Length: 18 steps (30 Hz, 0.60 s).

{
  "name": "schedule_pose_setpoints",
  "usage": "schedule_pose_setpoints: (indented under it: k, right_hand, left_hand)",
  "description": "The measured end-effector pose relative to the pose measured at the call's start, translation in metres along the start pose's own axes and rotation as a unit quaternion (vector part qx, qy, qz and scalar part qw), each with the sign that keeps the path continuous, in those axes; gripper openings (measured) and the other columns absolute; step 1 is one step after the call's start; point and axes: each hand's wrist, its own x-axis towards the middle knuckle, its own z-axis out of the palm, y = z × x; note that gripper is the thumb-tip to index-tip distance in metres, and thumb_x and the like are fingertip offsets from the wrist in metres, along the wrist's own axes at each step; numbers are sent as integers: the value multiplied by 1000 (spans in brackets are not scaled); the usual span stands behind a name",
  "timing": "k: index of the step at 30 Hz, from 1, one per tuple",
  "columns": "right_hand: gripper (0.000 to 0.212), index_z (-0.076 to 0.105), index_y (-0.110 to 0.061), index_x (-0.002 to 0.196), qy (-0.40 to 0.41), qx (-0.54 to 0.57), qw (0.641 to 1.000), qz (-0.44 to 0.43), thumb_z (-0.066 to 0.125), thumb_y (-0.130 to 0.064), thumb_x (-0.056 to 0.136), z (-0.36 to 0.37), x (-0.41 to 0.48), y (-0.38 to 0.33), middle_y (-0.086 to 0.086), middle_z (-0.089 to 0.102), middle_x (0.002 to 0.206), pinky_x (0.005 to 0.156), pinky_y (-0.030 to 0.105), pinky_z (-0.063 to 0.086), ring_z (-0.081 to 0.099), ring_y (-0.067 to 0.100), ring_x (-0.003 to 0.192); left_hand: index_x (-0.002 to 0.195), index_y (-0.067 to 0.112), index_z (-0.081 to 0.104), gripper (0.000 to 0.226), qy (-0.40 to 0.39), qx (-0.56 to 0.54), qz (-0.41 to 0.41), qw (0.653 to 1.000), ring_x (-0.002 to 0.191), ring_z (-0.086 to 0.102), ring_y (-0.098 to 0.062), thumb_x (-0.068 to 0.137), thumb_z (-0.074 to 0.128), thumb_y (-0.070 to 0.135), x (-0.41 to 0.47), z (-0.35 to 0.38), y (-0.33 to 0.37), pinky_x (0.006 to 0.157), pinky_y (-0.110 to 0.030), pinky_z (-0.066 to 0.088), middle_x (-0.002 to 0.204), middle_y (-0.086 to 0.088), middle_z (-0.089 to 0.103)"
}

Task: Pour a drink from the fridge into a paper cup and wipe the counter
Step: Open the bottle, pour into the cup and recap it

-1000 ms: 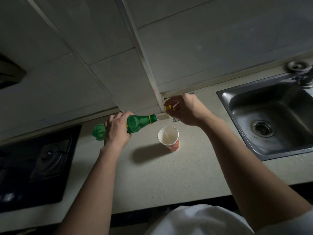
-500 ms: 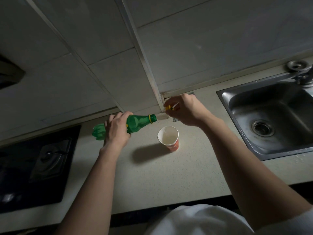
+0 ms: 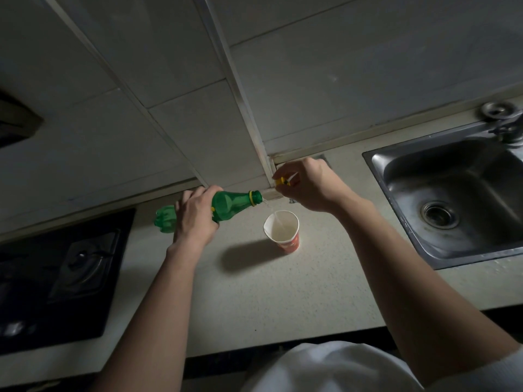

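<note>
My left hand (image 3: 195, 219) grips a green plastic bottle (image 3: 229, 203) round its middle and holds it tipped almost level, mouth to the right. A thin clear stream runs from the mouth into a red and white paper cup (image 3: 283, 232) standing upright on the pale counter (image 3: 283, 292). The cup holds a little liquid. My right hand (image 3: 308, 185) hovers above and behind the cup and pinches the yellow bottle cap (image 3: 280, 181) between thumb and fingers.
A steel sink (image 3: 452, 205) with a drain is set into the counter at the right, a tap (image 3: 506, 125) at its back corner. A black gas hob (image 3: 56, 275) lies at the left. Tiled wall rises behind. The counter's front edge is near my body.
The bottle has tipped slightly further and a stream runs into the cup again; half a second ago none showed. Both hands have hardly moved.
</note>
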Motion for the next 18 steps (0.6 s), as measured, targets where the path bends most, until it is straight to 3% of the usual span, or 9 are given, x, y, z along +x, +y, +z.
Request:
schedule_pose_setpoints:
  k: [6, 18]
  right_hand:
    - [28, 69, -15, 118, -1, 6, 1000, -3, 68, -24, 91, 1, 0, 1, 6, 70, 114, 81, 18, 53, 68, 17, 99]
    - [27, 70, -16, 117, 12, 7, 1000, -2, 68, -23, 91, 2, -2, 0, 4, 71, 112, 71, 6, 44, 64, 8, 91]
  left_hand:
    - [119, 27, 58, 69, -4, 1, 0, 1000, 106, 50, -32, 61, 82, -1, 0, 0, 1, 91, -47, 41, 114, -1, 63]
    - [119, 28, 58, 70, 0, 6, 0, 1000, 105, 49, -31, 60, 81, -2, -1, 0, 1, 89, -45, 39, 114, 1, 63]
